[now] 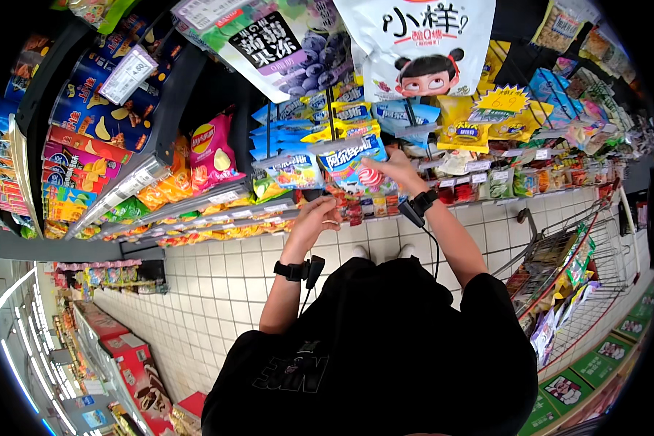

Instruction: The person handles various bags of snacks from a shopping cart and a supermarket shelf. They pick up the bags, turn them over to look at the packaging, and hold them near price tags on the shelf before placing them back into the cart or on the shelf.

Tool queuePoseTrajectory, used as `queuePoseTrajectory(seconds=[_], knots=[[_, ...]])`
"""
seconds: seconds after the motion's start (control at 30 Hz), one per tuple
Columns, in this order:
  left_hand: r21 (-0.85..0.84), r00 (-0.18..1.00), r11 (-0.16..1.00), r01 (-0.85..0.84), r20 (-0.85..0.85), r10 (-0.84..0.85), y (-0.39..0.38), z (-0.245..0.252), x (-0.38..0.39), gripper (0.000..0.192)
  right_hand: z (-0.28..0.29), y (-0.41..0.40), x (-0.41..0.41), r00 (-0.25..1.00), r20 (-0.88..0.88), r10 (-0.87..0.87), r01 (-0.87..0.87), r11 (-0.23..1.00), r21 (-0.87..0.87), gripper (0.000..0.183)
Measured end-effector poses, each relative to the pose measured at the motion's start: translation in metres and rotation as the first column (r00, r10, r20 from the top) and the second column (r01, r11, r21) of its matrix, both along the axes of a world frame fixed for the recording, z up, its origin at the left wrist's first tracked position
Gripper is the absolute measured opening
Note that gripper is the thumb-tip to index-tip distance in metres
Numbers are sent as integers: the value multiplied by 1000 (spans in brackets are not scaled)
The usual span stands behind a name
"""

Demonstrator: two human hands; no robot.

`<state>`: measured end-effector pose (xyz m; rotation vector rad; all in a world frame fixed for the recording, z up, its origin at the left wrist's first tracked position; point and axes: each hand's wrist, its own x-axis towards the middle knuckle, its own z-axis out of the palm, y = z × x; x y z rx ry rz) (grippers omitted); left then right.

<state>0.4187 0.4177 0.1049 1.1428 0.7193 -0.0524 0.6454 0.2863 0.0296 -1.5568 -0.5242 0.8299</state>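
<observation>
My right hand [397, 170] grips a blue-and-pink candy bag [354, 166] by its right side, thumb across the printed front and the other fingers hidden behind. The bag is at the front of a hanging row, below a metal display hook [330, 117]. Lower and to the left, my left hand [313, 219] is empty, its fingers loosely curled and partly apart in front of the shelf edge. Blue-and-white candy bags [294, 170] hang just left of the gripped bag. Yellow candy bags [463, 122] hang to its right.
Large pouches [422, 49] jut out overhead. A pink crisp bag [213, 150] stands on the left shelf. A wire shopping cart [594, 278] holding several packages is at my right. Red chest freezers or cases [136, 370] line the aisle's lower left, over a tiled floor [218, 289].
</observation>
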Motion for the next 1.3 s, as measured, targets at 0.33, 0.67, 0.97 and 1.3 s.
queuePoseTrajectory(seconds=[0.33,0.67,0.97,1.3], knots=[[-18,993,995,-94,-71,93,-76,0,-63,25,-45,-39,-20,995,58,86,-83,995,-53,64],[-52,990,992,-117,68,121,-138,-12,-175,25,-54,-170,-135,990,73,-120,130,980,-153,45],[-91,989,995,-48,132,60,-216,-42,-293,23,-24,-303,-302,962,-178,-205,199,979,-55,21],[-111,975,974,197,129,-182,-328,-49,-276,22,-3,-462,-358,900,-159,-405,348,889,-297,38]])
